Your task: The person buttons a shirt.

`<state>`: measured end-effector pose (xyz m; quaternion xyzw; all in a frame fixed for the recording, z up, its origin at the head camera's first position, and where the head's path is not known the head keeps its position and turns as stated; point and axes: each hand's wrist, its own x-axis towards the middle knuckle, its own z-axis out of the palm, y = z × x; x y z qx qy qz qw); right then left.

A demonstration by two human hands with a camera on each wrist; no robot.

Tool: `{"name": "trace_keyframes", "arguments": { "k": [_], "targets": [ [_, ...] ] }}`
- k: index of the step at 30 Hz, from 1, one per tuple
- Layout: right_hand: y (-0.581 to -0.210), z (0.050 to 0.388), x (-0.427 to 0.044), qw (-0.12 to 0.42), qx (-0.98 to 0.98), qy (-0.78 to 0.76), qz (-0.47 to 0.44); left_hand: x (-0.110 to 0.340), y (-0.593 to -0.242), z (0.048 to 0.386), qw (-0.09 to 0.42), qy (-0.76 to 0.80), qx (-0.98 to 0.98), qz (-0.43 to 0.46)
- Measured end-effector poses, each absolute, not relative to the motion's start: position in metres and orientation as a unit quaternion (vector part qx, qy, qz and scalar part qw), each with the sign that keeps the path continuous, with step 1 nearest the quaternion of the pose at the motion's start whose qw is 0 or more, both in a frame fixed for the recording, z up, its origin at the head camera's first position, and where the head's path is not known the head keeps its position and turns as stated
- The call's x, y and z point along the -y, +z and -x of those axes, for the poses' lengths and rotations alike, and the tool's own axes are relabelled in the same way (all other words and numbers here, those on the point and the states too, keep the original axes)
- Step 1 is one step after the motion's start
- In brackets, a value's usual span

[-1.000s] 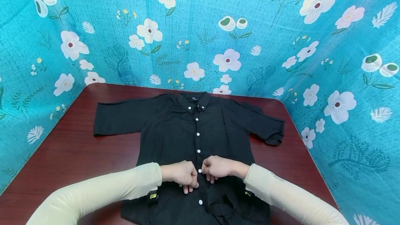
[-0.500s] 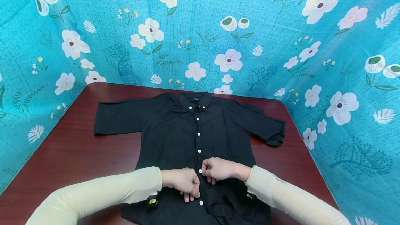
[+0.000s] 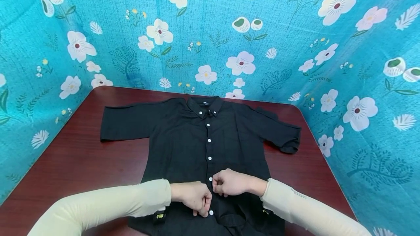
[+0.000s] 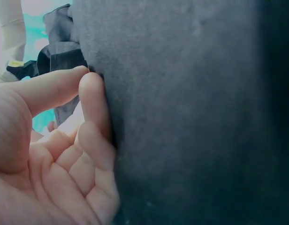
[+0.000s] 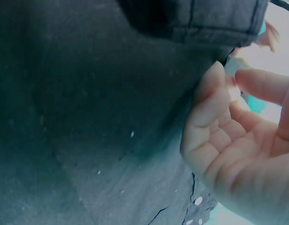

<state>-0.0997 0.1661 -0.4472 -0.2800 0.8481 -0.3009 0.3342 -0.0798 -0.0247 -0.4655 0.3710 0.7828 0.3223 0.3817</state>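
A black short-sleeved button-up shirt [image 3: 183, 145] lies spread on the table, collar away from me, with white buttons down its front. My left hand [image 3: 195, 196] is at the front placket beside a low button [image 3: 211, 212]. In the left wrist view, its thumb and index fingertips meet and pinch the dark cloth edge [image 4: 95, 70]. My right hand [image 3: 231, 182] rests on the shirt just right of a higher button [image 3: 210, 179]. In the right wrist view its fingers are loosely bent, the thumb standing apart from the index finger with a gap between. The shirt's lower hem is out of view.
The dark red table [image 3: 82, 170] shows on both sides of the shirt. A blue floral curtain [image 3: 203, 39] hangs behind it and at the sides. The right sleeve [image 3: 285, 137] has a folded cuff near the table edge.
My left hand has moved down the placket towards the low button. My right hand has slid slightly down, beside the higher button. The shirt lies as before.
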Motion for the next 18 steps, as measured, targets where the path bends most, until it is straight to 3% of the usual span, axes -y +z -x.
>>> {"name": "trace_keyframes", "arguments": {
  "k": [12,18],
  "targets": [
    [-0.441,0.082,-0.159,0.372,-0.837,-0.257,0.308,0.02,-0.463,0.07,0.298,0.229,-0.855,-0.358],
    [-0.441,0.078,-0.158,0.368,-0.846,-0.215,0.32,0.019,-0.46,0.067,0.278,0.224,-0.867,-0.347]
  ]
}}
